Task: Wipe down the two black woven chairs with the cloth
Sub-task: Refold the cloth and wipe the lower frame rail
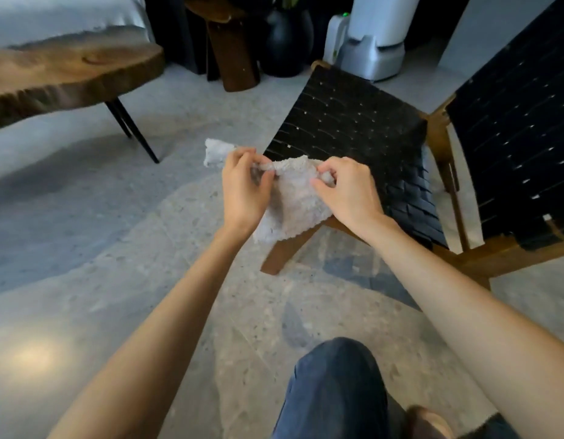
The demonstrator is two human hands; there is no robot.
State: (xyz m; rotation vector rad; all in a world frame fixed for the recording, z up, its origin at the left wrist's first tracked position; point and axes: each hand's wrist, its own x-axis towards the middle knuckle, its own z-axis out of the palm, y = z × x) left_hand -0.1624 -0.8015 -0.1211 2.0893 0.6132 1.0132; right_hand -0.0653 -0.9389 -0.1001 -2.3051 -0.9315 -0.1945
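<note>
1. Nearest, low in view: knee in dark blue trousers [334,384] over the speckled floor [131,248].
2. Bare forearms stretched forward, converging.
3. Left hand [245,188] and right hand [347,191] close together, fingers curled, each pinching the top edge of the pale fluffy cloth [293,204], hanging in the air just before the seat's front edge.
4. Behind: black woven chair [353,128], wooden frame, backrest rising at right.
5. Farthest: live-edge wooden table [68,71], dark vase [283,42], white appliance [369,42] showing a green light.

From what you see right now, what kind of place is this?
Probably a living room or lounge in a home: a black woven chair with a wooden frame, a low wooden slab table and a dark vase stand on a polished stone floor.
</note>
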